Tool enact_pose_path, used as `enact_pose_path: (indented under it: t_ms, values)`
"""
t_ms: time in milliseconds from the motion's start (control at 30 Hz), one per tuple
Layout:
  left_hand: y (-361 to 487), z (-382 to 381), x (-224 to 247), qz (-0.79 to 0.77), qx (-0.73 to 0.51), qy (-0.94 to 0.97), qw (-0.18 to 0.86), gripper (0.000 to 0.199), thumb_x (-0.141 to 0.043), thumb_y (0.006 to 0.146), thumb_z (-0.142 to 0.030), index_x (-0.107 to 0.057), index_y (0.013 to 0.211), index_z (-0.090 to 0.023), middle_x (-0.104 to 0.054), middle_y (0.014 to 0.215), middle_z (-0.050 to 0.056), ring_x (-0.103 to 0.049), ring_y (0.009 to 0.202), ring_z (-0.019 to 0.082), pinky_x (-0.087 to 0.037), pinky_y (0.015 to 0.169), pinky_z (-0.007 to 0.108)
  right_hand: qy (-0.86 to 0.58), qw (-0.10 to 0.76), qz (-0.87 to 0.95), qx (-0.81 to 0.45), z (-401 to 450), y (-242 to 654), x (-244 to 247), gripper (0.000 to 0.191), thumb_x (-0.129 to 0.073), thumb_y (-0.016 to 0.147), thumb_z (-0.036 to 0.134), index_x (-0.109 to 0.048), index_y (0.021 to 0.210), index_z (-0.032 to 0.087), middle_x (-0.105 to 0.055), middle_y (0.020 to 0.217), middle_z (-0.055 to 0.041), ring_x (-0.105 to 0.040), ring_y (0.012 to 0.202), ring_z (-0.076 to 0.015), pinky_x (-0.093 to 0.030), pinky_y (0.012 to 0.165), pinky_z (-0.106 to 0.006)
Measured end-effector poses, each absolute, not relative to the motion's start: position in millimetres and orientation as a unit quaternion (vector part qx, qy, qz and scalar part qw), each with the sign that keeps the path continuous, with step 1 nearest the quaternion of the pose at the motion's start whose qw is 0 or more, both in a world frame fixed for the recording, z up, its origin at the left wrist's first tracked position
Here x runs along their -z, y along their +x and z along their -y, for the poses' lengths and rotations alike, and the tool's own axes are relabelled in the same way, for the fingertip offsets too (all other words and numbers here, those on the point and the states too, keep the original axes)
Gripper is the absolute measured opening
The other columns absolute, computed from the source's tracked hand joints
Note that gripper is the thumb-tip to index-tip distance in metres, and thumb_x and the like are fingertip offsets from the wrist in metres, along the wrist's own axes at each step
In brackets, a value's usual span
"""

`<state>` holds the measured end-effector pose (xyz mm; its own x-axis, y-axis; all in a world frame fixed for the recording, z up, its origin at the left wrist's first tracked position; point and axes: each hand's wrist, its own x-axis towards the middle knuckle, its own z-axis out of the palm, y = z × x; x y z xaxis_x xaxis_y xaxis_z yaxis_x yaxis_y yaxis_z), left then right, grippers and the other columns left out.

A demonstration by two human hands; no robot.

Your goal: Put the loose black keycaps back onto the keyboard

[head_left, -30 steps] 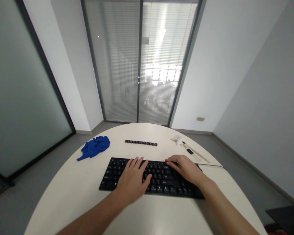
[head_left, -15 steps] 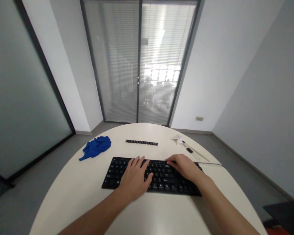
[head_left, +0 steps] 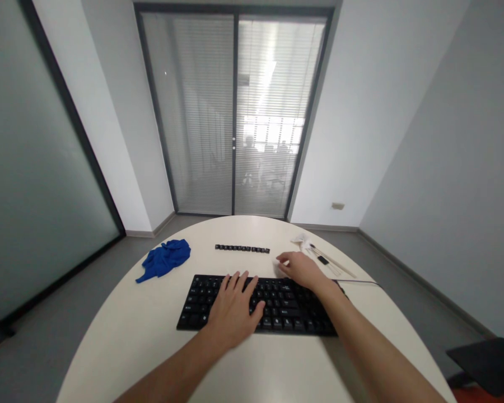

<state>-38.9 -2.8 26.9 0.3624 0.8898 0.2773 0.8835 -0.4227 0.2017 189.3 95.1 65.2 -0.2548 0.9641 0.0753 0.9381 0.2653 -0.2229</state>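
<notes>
A black keyboard (head_left: 284, 307) lies across the table in front of me. My left hand (head_left: 234, 310) rests on its left-middle part, fingers spread, covering some keys. Just past the keyboard's far edge, my right hand (head_left: 301, 270) is held with thumb and fingers brought together in a pinch. Whatever may be between those fingertips is too small to make out. A straight row of black keycaps (head_left: 242, 248) sits on the table beyond the keyboard, its right end close to my right fingertips. My right wrist and forearm hide part of the keyboard's right side.
A crumpled blue cloth (head_left: 164, 259) lies at the left of the round white table (head_left: 273, 364). At the far right are a white tissue (head_left: 303, 242), thin sticks (head_left: 340, 266) and a small black piece (head_left: 323, 260). A cable (head_left: 359, 281) runs off right.
My right hand has lifted off the keyboard's upper edge and moved forward and slightly left, toward the keycap row. My left hand stays on the keys. The view has tilted slightly.
</notes>
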Motion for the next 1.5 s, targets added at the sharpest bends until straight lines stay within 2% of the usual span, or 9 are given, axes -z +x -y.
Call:
enact_pose_path:
  t_ms: [167,367,700,833,1033,1167,1333,1500]
  values:
    - [-40,2,-24,-0.538,-0.176,0.824,0.006,0.054,-0.043,0.099,-0.047,-0.048,0.146,-0.023,-0.046,0.153,0.010,-0.038,0.142,0.032,-0.024,0.120,0.054,-0.636,0.088,0.766,-0.012,-122,158,-57,0.041,-0.061,0.090,0.029,-0.062,0.130,0.022,-0.067,0.127,-0.0128,-0.066,0.110,-0.0274,-0.048,0.090,-0.036]
    - [-39,3,-26,-0.539,-0.176,0.824,0.006,0.053,-0.044,0.098,-0.046,-0.049,0.145,-0.023,-0.047,0.152,0.010,-0.040,0.142,0.031,-0.026,0.120,0.054,-0.665,0.061,0.744,0.015,-133,140,-48,0.029,-0.050,0.095,0.027,-0.068,0.115,0.016,-0.072,0.109,-0.0176,-0.069,0.101,-0.0295,-0.050,0.084,-0.038]
    - [-39,3,-28,-0.543,-0.167,0.823,0.013,0.054,-0.043,0.098,-0.046,-0.049,0.146,-0.022,-0.046,0.153,0.010,-0.039,0.142,0.032,-0.024,0.120,0.053,-0.671,0.060,0.739,-0.010,-120,166,-50,0.025,-0.060,0.088,0.024,-0.076,0.107,0.020,-0.074,0.107,-0.0164,-0.068,0.102,-0.0303,-0.048,0.086,-0.036]
    - [-39,4,-29,-0.542,-0.165,0.824,0.011,0.054,-0.043,0.098,-0.046,-0.049,0.146,-0.021,-0.046,0.153,0.011,-0.039,0.142,0.031,-0.025,0.120,0.053,-0.661,0.107,0.741,-0.050,-106,181,-43,0.021,-0.061,0.086,0.024,-0.077,0.101,0.021,-0.076,0.103,-0.0131,-0.068,0.101,-0.0286,-0.047,0.088,-0.035]
    - [-38,3,-28,-0.541,-0.163,0.825,0.012,0.054,-0.042,0.099,-0.046,-0.049,0.146,-0.021,-0.046,0.153,0.011,-0.040,0.142,0.032,-0.025,0.120,0.054,-0.611,0.239,0.740,-0.144,-93,201,-28,0.032,-0.048,0.097,0.034,-0.067,0.117,0.018,-0.074,0.109,-0.0100,-0.068,0.101,-0.0219,-0.050,0.088,-0.031]
    - [-38,2,-26,-0.539,-0.164,0.826,0.012,0.054,-0.043,0.098,-0.046,-0.048,0.146,-0.022,-0.046,0.153,0.010,-0.039,0.142,0.032,-0.024,0.120,0.054,-0.546,0.284,0.758,-0.217,-92,207,-26,0.036,-0.052,0.094,0.041,-0.067,0.115,0.016,-0.075,0.103,-0.0085,-0.069,0.095,-0.0217,-0.052,0.086,-0.032]
    - [-39,1,-26,-0.542,-0.156,0.826,0.014,0.054,-0.042,0.099,-0.047,-0.048,0.147,-0.022,-0.045,0.154,0.010,-0.039,0.142,0.032,-0.025,0.119,0.054,-0.470,0.280,0.746,-0.380,-89,216,-33,0.039,-0.063,0.085,0.047,-0.071,0.103,0.014,-0.076,0.089,-0.0069,-0.068,0.084,-0.0218,-0.051,0.080,-0.033]
    - [-38,2,-27,-0.542,-0.157,0.826,0.011,0.054,-0.043,0.099,-0.046,-0.048,0.147,-0.022,-0.046,0.153,0.011,-0.040,0.141,0.031,-0.025,0.119,0.052,-0.463,0.240,0.749,-0.409,-88,219,-37,0.035,-0.069,0.078,0.043,-0.073,0.096,0.013,-0.076,0.087,-0.0072,-0.068,0.083,-0.0214,-0.051,0.080,-0.033]
